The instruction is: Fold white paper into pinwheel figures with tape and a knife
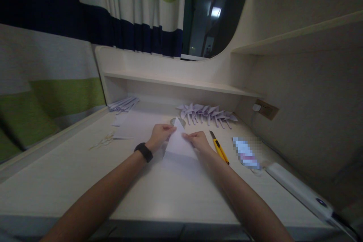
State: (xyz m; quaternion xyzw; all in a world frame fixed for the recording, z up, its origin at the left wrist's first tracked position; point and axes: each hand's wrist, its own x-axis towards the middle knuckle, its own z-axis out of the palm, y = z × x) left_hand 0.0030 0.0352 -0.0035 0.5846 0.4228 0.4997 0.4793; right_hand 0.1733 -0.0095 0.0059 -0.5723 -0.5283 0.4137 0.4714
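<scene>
A sheet of white paper (179,150), with a pointed top corner, is held between both hands over the desk. My left hand (161,135), with a dark band on the wrist, pinches its left edge near the tip. On the opposite edge, slightly lower, my right hand (199,140) pinches the paper between thumb and fingers. Behind the tip sits a round roll or dish (182,122), partly hidden by the paper. A yellow box cutter (220,151) with its blade out lies right of my right hand.
Several paper pinwheels (208,112) line the desk's back. Rolled paper sticks (124,104), flat white sheets (141,119) and small scraps (106,140) lie on the left. A blurred phone-like object (246,153) and a long white lamp or bar (297,189) are at right, below a wall socket (266,109).
</scene>
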